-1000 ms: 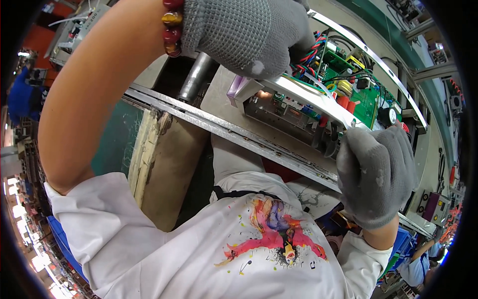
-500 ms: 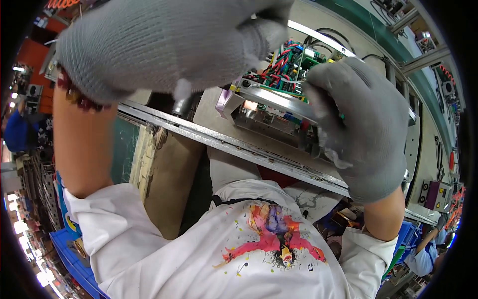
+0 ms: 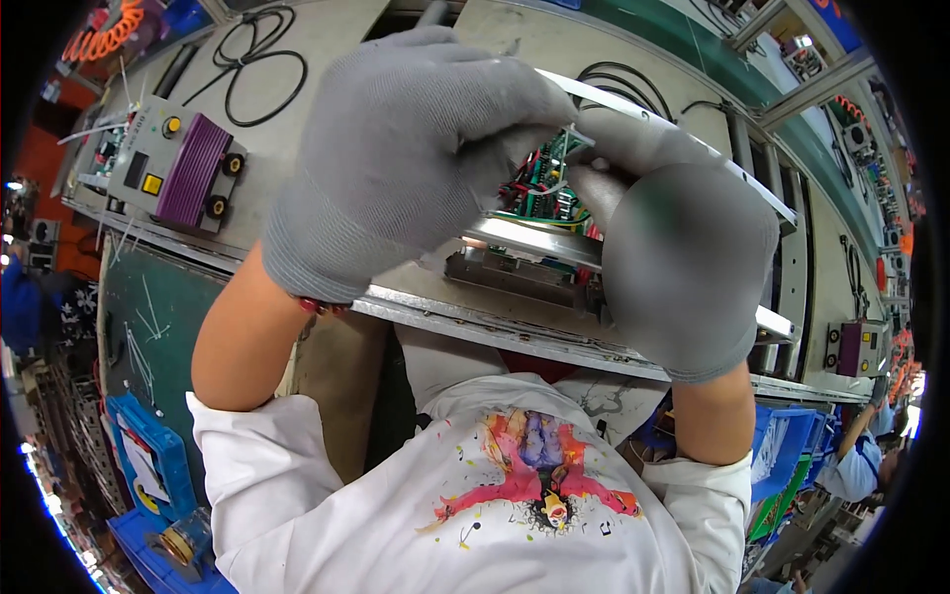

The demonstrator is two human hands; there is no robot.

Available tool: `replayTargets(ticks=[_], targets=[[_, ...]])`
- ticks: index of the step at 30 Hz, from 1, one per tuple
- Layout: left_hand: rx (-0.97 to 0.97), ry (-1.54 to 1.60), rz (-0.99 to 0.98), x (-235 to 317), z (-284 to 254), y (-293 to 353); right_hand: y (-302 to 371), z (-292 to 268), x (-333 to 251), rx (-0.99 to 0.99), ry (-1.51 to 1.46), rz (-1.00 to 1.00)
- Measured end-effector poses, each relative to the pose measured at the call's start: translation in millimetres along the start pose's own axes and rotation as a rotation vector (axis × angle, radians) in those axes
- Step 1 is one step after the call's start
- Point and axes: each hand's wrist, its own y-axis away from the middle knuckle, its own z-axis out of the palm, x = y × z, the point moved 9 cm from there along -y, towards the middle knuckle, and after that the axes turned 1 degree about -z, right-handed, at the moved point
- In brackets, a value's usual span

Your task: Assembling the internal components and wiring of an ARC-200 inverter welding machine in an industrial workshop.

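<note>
Grey knitted gloves cover both hands. They meet above an open metal-framed electronic unit [image 3: 534,238], where red, green and black wires [image 3: 534,193] lie over circuit boards. A thin pale strip, apparently a cable tie [image 3: 569,148], rises from the wires to the fingers. My left hand [image 3: 406,158] has thumb and forefinger closed at the unit's left; what they pinch is hidden. Thumb and forefinger of my right hand [image 3: 683,247] pinch at the strip from the right, its back blurred. A grey rod-like shape [image 3: 433,14] shows beyond my left hand; I cannot tell whether it is held.
A unit with purple fins [image 3: 193,168] stands left on the bench, near a coiled black cable [image 3: 252,64]. A similar unit [image 3: 859,346] is far right. Metal rail [image 3: 515,335] borders the near edge. Blue bins [image 3: 158,450] hang lower left; a co-worker's arm [image 3: 851,470] shows at right.
My left hand has moved away and down toward the wires, uncovering the purple-finned unit. My right hand has shifted left, bringing both hands' fingertips close together over the wires.
</note>
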Motion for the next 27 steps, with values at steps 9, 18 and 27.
replayTargets(ticks=[9,18,27], targets=[[0.025,-0.077,0.054,-1.0,1.3,3.9,0.1,-2.0,4.2,-0.020,-0.063,0.072],[0.008,-0.068,0.067,3.6,5.7,4.4,-3.7,-0.7,-8.9,-0.030,0.066,-0.116],[0.020,-0.043,0.059,4.2,3.2,7.6,-2.1,-1.9,-6.6,0.010,0.059,-0.081]])
